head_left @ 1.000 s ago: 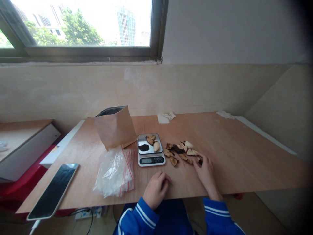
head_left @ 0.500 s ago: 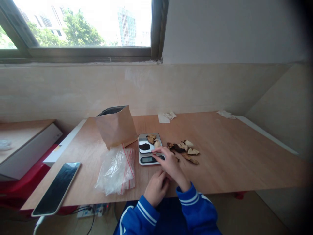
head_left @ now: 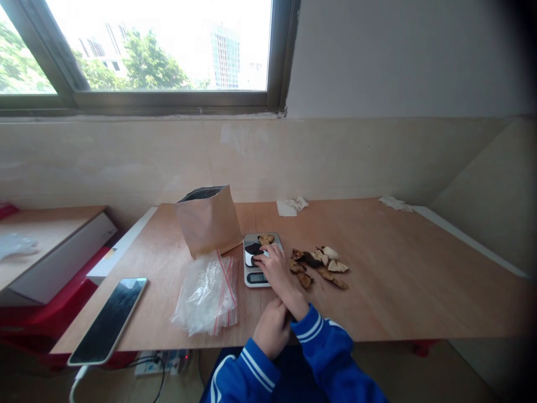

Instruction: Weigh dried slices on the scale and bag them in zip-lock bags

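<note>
Two bare hands are being seen in the head view, and both are being held close to the kitchen scale [head_left: 252, 278]. Over the scale's plate, the right hand [head_left: 277, 268] is being held low from the near right, its wrist being crossed above the left hand [head_left: 272, 330]. A narrow gap is being shown by its thumb and forefinger, right beside a dark shape [head_left: 253, 249] on the plate's left half; whether anything is being pinched cannot be told, nor whether that shape is a slice or a reflection.

Now the key relation: a brown dried slice [head_left: 266, 239] is being borne at the scale's far end, just beyond the fingers and slightly to their right. Its long axis is being presented crosswise, roughly left to right along the scale's far edge; which way its narrower end is being pointed cannot be told, as its near side is being covered by the hand. The right hand is being placed far nearer to it.

On the near side of the scale, the left hand is being held curled, its contents being hidden. To the scale's right, a loose pile of slices [head_left: 312, 260] is being spread; to its left, plastic bags [head_left: 205, 294] are being stacked, with a paper bag [head_left: 210, 221] being stood behind them.
</note>
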`<state>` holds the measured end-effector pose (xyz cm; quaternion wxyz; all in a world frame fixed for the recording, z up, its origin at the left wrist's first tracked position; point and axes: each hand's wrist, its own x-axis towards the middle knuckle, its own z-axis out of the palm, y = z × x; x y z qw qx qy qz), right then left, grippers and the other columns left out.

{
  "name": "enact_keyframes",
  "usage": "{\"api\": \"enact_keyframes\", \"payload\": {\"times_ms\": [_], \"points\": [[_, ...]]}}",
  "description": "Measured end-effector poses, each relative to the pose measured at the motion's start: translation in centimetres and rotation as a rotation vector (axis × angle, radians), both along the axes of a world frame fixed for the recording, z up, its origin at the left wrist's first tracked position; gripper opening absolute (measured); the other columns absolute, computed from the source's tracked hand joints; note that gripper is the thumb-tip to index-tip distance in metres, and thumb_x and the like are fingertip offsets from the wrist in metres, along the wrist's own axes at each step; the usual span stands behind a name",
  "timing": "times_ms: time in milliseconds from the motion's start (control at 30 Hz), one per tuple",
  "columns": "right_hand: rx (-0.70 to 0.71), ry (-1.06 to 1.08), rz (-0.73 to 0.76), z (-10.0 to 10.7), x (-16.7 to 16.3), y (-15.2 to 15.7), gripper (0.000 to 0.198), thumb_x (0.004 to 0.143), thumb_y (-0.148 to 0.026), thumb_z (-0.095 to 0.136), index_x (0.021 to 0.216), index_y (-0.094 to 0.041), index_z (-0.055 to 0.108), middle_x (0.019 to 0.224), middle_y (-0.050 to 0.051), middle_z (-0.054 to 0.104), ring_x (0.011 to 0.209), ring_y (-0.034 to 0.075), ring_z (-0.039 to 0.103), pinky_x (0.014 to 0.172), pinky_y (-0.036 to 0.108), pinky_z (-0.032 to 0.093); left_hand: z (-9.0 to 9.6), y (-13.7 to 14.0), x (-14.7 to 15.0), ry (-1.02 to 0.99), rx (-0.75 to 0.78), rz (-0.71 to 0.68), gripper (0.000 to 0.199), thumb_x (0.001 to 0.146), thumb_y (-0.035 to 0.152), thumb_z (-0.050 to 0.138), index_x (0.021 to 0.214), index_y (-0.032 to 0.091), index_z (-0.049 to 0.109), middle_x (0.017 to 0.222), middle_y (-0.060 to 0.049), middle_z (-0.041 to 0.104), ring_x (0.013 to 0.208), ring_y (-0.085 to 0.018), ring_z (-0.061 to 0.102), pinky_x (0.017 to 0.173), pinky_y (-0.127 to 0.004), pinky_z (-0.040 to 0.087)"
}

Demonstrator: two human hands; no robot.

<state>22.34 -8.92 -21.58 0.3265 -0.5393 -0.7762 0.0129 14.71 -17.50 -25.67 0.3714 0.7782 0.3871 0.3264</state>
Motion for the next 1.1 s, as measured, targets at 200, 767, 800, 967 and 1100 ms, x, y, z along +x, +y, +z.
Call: {"api": "enact_keyframes", "payload": {"times_ms": [200,767,800,967,1100], "points": [[-0.026,0.030,-0.032,0.2,1.7,-2.3,0.026,0.090,-0.025,0.049,0.111,-0.028,0.064,0.126,0.008,0.051,0.114,0.027,0.046,0.092,0.045,0.039,0.2,-0.6,-0.1,0.086,0.083,0.019,0.040,0.082,0.009,0.045,0.121,0.012,0.053,0.121,-0.016,0.058,0.111,-0.026,0.054,0.095,-0.042,0.046],[-0.086,-0.226,-0.360,-5.8,12.8,-2.7,0.044,0.095,-0.036,0.033,0.136,-0.027,0.043,0.144,0.011,0.038,0.134,0.030,0.031,0.102,0.055,0.033,4.2,1.2,-11.8,0.248,0.478,0.813,0.041,0.088,0.029,0.047,0.128,0.019,0.043,0.126,-0.014,0.049,0.112,-0.027,0.050,0.093,-0.046,0.040],[-0.095,-0.233,-0.367,-5.9,13.6,-2.6,0.044,0.095,-0.036,0.033,0.136,-0.026,0.043,0.144,0.011,0.039,0.134,0.030,0.031,0.102,0.055,0.033,3.9,1.3,-12.2,0.306,0.442,0.809,0.044,0.089,0.032,0.046,0.131,0.020,0.041,0.131,-0.014,0.047,0.115,-0.028,0.049,0.094,-0.047,0.039],[-0.083,-0.230,-0.411,-6.1,16.6,-2.4,0.043,0.095,-0.035,0.031,0.132,-0.022,0.048,0.146,0.014,0.037,0.136,0.030,0.030,0.102,0.056,0.033,2.5,1.7,-13.0,0.501,0.266,0.725,0.047,0.089,0.036,0.045,0.135,0.026,0.043,0.137,-0.009,0.049,0.118,-0.027,0.047,0.097,-0.047,0.035],[-0.021,-0.153,-0.425,-5.3,15.9,-2.8,0.043,0.095,-0.033,0.029,0.130,-0.018,0.050,0.143,0.015,0.041,0.134,0.029,0.034,0.103,0.055,0.032,2.2,2.0,-13.1,0.552,0.193,0.671,0.041,0.087,0.034,0.047,0.127,0.026,0.053,0.130,-0.008,0.057,0.117,-0.028,0.049,0.096,-0.048,0.035]]}}
